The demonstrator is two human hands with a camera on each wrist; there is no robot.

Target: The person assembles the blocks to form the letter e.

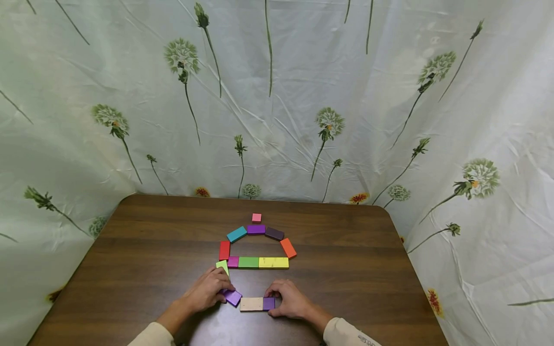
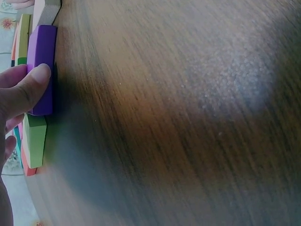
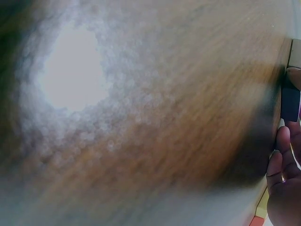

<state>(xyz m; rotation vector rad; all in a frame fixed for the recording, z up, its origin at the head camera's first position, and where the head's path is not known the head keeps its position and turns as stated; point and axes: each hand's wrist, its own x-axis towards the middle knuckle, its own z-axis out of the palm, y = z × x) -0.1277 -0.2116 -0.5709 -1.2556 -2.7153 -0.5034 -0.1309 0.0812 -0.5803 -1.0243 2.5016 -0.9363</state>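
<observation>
My left hand [image 1: 207, 289] pinches a purple block [image 1: 232, 297] between thumb and fingers; in the left wrist view the thumb presses on that block's near side. A light green block [image 1: 222, 265] lies at its upper end, partly under the fingers. My right hand [image 1: 291, 299] holds a short dark purple block [image 1: 269, 303] by its near and far sides. This block meets the right end of a beige block [image 1: 251, 304], whose left end is close to the tilted purple block. In the right wrist view the dark purple block [image 3: 290, 101] is at the right edge, partly covered by the thumb.
Beyond the hands, a row of magenta [image 1: 233, 262], green [image 1: 248, 262] and yellow [image 1: 273, 262] blocks lies under an arch of red [image 1: 224, 250], teal [image 1: 236, 234], purple [image 1: 256, 229], dark [image 1: 274, 233] and orange [image 1: 288, 248] blocks. A pink block [image 1: 257, 217] tops it. Behind the wooden table [image 1: 346, 269] hangs a floral curtain.
</observation>
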